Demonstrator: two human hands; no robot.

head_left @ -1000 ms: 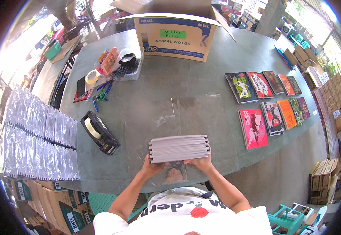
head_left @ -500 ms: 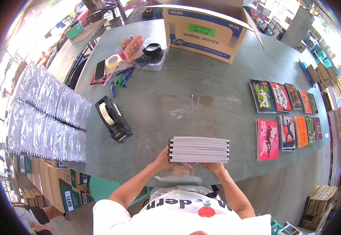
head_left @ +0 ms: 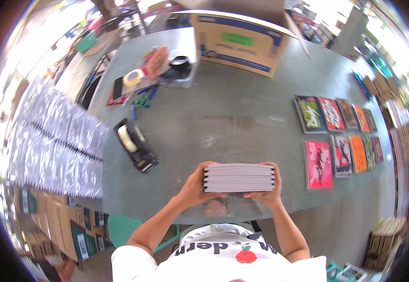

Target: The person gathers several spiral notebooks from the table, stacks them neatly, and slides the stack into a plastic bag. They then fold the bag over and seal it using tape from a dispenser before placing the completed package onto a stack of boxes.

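Between my two hands a stack of spiral notebooks point(head_left: 239, 177) is held above the near part of the table, page edges facing up toward me. My left hand point(head_left: 195, 188) is closed round the stack's left end, where the dark spiral bindings show. At the opposite end, my right hand point(head_left: 274, 191) grips it with fingers wrapped round the side. Clear plastic point(head_left: 209, 141) seems to lie on the tabletop under and beyond the stack; its outline is faint.
To the left stands a black tape dispenser point(head_left: 135, 145), beside rows of plastic-wrapped notebooks point(head_left: 58, 136). A cardboard box point(head_left: 237, 44) stands at the back, near a clear tub point(head_left: 183, 77) and scissors point(head_left: 142, 101). Colourful notebooks point(head_left: 318, 164) lie in two rows at right.
My right hand has moved from beneath the stack up round its right end. The notebooks sit more evenly together. The whole view has shifted slightly and blurred.
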